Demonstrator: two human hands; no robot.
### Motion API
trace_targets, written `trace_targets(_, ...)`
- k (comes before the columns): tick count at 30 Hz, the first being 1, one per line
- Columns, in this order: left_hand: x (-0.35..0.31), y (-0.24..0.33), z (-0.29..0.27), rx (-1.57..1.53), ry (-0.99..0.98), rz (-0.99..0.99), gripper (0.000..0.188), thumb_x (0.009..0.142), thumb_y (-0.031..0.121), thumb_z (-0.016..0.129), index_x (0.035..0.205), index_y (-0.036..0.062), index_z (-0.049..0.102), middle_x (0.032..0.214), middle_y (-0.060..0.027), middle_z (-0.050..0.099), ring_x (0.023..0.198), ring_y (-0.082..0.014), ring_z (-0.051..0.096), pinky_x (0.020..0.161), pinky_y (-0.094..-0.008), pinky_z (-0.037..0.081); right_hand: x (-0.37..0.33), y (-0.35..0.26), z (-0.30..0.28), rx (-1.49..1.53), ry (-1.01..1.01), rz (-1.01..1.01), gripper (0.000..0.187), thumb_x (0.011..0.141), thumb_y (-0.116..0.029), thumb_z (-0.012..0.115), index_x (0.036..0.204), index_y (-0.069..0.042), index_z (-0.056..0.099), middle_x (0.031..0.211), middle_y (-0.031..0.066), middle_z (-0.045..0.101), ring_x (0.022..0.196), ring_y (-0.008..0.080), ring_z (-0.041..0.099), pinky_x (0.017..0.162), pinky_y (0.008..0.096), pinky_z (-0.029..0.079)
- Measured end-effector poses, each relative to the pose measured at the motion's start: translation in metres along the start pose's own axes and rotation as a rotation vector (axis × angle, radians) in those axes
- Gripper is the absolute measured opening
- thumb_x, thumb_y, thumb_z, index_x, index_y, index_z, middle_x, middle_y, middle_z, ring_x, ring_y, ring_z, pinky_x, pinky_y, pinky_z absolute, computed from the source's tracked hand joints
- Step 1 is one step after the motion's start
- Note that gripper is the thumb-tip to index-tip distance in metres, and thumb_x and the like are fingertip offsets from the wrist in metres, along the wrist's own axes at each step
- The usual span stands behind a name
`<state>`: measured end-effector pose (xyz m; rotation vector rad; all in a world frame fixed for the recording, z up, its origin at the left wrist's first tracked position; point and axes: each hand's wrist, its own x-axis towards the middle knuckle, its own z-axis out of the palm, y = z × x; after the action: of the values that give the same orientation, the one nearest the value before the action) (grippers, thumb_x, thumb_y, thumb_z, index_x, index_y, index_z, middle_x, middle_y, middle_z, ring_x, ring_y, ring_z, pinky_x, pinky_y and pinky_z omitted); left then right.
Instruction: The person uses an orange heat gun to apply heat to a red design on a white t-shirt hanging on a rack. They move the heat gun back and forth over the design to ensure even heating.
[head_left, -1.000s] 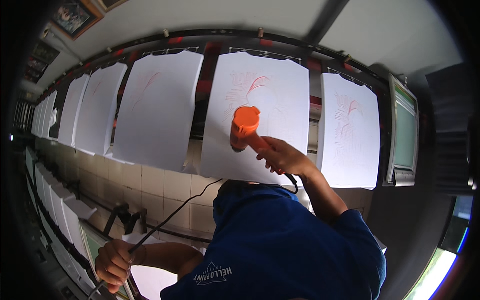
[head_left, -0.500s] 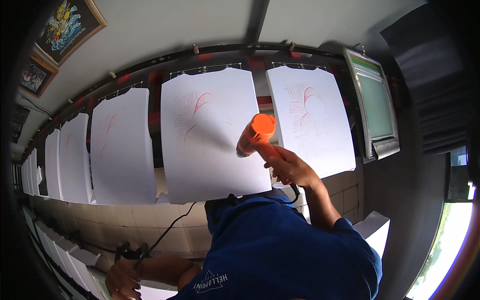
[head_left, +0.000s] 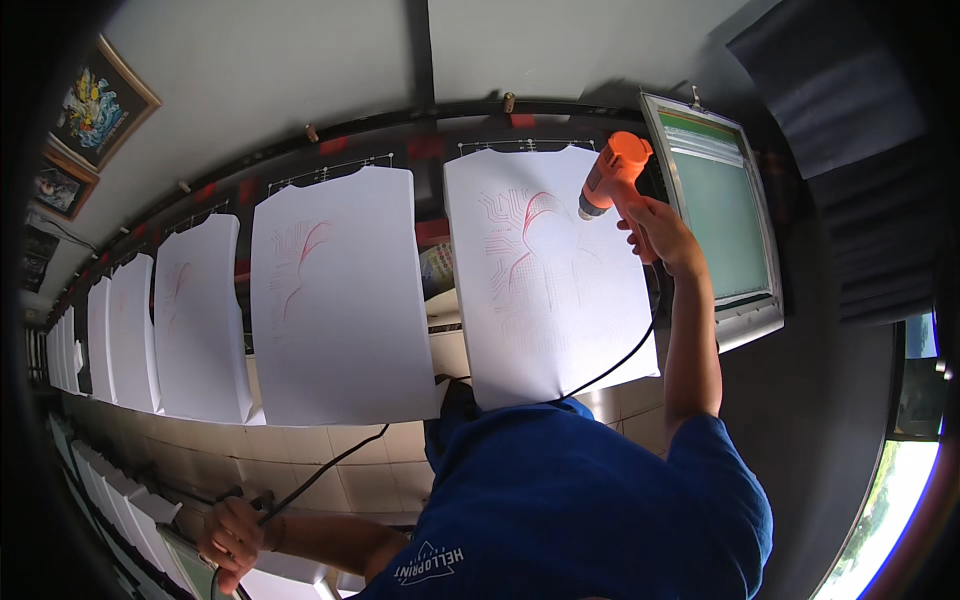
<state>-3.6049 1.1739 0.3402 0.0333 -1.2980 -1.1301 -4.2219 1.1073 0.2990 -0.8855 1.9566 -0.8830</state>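
Observation:
An orange heat gun (head_left: 622, 182) is gripped by its handle in my right hand (head_left: 664, 236), fingers wrapped round it. Its dark nozzle points down and left, above the upper right part of a white printed fabric panel (head_left: 560, 340). Fine red and grey lines form a pattern on that panel. A black cord (head_left: 325, 466) runs through my left hand (head_left: 232, 540), which is closed around it at the lower left, well away from the panels. More cord hangs from the heat gun across the near part of the panel.
To the left stands a row of more white panels (head_left: 335, 350) with faint red lines. A framed screen (head_left: 722, 215) leans beyond the right end, near a dark curtain (head_left: 835, 130). Framed pictures (head_left: 95, 110) hang on the wall. Tiled floor (head_left: 350, 475) lies below.
My right hand has carried the heat gun right and farther away, from the neighbouring panel to the rightmost one. The view has shifted right. My left hand keeps its hold on the cord.

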Motion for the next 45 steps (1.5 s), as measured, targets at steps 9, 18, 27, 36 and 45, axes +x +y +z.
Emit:
trace_targets(9, -0.083, -0.059, -0.069, 0.216, 0.827, -0.217, 0.030, 0.103, 0.032, 0.039, 0.092, 0.0074, 0.055, 0.070, -0.0001, 0.044, 0.060, -0.0118, 0.034, 0.062, -0.0278, 0.032, 0.086, 0.022, 0.005, 0.155, -0.116, -0.077, 0.038, 0.091, -0.031, 0.051, 0.107, 0.002, 0.058, 0.090, 0.0098, 0.062, 0.065, 0.0134, 0.055, 0.055, 0.0277, 0.048)
trace_targets(18, -0.209, -0.149, -0.131, 0.882, 1.471, -0.788, 0.021, 0.093, 0.028, 0.046, 0.094, 0.0089, 0.053, 0.072, 0.0012, 0.047, 0.064, -0.0100, 0.043, 0.058, -0.0290, 0.036, 0.088, 0.022, 0.004, 0.128, -0.110, -0.073, 0.039, 0.091, -0.032, 0.051, 0.108, 0.002, 0.057, 0.089, 0.0089, 0.061, 0.065, 0.0127, 0.056, 0.055, 0.0268, 0.049)
trace_targets(27, -0.196, -0.189, -0.112, 1.107, 1.271, -1.403, 0.039, 0.097, 0.035, 0.042, 0.129, 0.0170, 0.028, 0.101, -0.0074, 0.050, 0.073, -0.0190, 0.050, 0.062, -0.0346, 0.043, 0.067, 0.036, -0.020, 0.053, -0.109, -0.033, 0.041, 0.092, -0.035, 0.051, 0.109, 0.002, 0.057, 0.087, 0.0082, 0.062, 0.056, 0.0095, 0.055, 0.042, 0.0222, 0.045)
trace_targets(36, -0.203, -0.239, -0.073, 1.147, 1.432, -0.744, 0.052, 0.097, 0.016, 0.033, 0.143, -0.0018, 0.016, 0.132, -0.0278, 0.042, 0.111, -0.0370, 0.055, 0.092, -0.0459, 0.053, 0.064, 0.026, -0.003, 0.122, -0.211, -0.076, 0.036, 0.095, -0.028, 0.050, 0.112, 0.004, 0.055, 0.088, 0.0084, 0.064, 0.060, 0.0090, 0.054, 0.049, 0.0234, 0.047)
trace_targets(45, -0.208, -0.242, -0.079, 0.951, 1.607, -0.650, 0.044, 0.099, 0.027, 0.030, 0.124, -0.0050, 0.046, 0.118, -0.0214, 0.056, 0.093, -0.0329, 0.062, 0.076, -0.0407, 0.059, 0.089, 0.013, 0.021, 0.100, -0.219, -0.099, 0.037, 0.095, -0.029, 0.049, 0.112, 0.003, 0.055, 0.091, 0.0100, 0.063, 0.061, 0.0102, 0.054, 0.051, 0.0236, 0.048)
